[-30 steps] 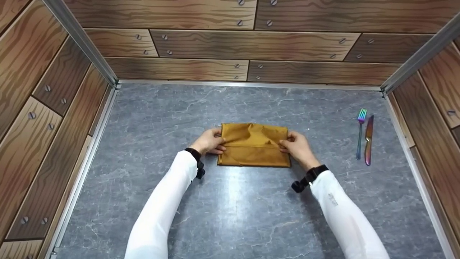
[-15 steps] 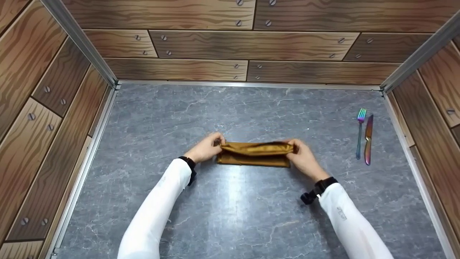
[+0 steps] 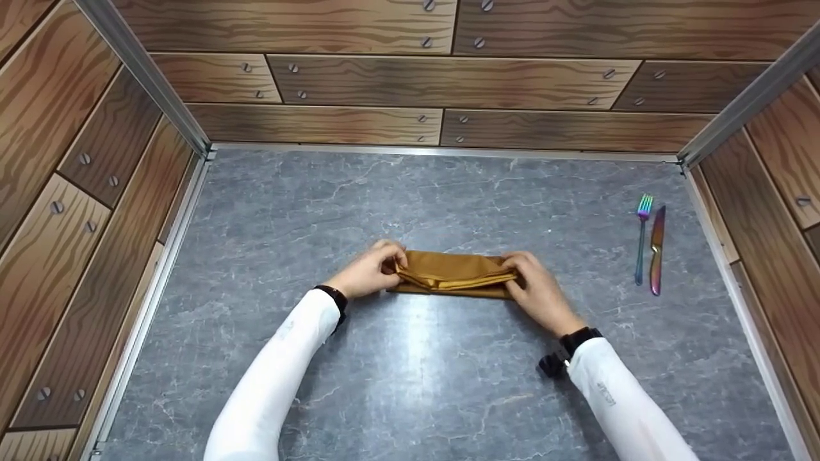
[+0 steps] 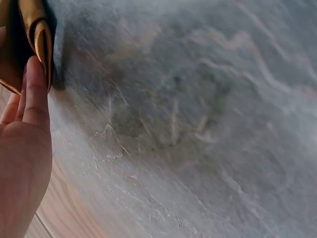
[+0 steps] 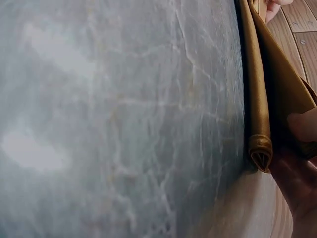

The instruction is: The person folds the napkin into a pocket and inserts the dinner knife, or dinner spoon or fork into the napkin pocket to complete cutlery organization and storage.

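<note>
A mustard-gold cloth napkin (image 3: 455, 266) lies folded into a narrow strip on the grey surface, its upper flap bent toward the person. At its left end my left hand (image 3: 368, 270) pinches the flap between thumb and fingers. My right hand (image 3: 539, 289) grips the flap's right end the same way. In the left wrist view, the fingers (image 4: 35, 94) reach into the layered end of the napkin (image 4: 37, 22). The right wrist view has the rolled lower edge of the napkin (image 5: 256, 84) near the right hand (image 5: 299, 186), with the flap raised behind it.
A rainbow-coloured fork (image 3: 642, 237) and a matching knife (image 3: 657, 250) lie side by side at the right. Wood-patterned panels (image 3: 442, 80) wall the back and both sides of the grey marbled surface (image 3: 416, 390).
Both hands have brought the napkin's far edge up and over toward the person, so the wide rectangle has become a narrow strip. The fork and knife have stayed put.
</note>
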A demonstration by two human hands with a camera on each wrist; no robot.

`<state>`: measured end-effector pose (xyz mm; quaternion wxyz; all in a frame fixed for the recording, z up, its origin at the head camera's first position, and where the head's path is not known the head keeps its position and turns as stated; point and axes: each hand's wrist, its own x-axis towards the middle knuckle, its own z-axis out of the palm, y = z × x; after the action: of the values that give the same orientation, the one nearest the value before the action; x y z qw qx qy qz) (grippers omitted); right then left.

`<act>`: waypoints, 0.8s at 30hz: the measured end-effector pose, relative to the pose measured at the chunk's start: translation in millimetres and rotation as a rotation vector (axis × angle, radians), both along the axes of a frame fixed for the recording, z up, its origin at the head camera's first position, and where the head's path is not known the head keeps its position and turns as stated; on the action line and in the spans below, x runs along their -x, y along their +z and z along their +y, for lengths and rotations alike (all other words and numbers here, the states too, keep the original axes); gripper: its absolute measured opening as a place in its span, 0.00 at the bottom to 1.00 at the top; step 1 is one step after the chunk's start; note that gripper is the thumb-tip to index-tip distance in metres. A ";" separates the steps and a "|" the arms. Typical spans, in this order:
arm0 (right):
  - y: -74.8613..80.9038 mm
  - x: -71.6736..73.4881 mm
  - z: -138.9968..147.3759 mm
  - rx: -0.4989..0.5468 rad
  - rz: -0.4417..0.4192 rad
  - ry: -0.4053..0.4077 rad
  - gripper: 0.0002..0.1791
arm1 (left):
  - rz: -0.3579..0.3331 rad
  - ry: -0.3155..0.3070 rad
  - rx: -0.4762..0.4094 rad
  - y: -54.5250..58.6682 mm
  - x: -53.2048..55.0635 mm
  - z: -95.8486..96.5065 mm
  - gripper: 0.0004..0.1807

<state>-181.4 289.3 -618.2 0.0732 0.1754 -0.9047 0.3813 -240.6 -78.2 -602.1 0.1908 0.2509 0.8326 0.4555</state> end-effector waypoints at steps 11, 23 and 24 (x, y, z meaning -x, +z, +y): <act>-1.5 -7.9 0.9 -0.098 0.005 0.050 0.13 | 0.105 -0.055 0.103 -0.6 -10.7 -5.7 0.08; -4.0 -7.9 3.3 -0.139 -0.062 0.042 0.14 | 0.230 -0.072 0.178 -6.6 -12.8 -6.2 0.12; -4.1 -8.0 3.3 -0.140 -0.058 0.044 0.14 | 0.238 -0.074 0.175 -7.2 -12.8 -6.2 0.11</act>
<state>-173.3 292.6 -622.4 0.0260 0.1890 -0.9268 0.3234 -227.7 -84.5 -609.3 0.1288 0.3161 0.8759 0.3410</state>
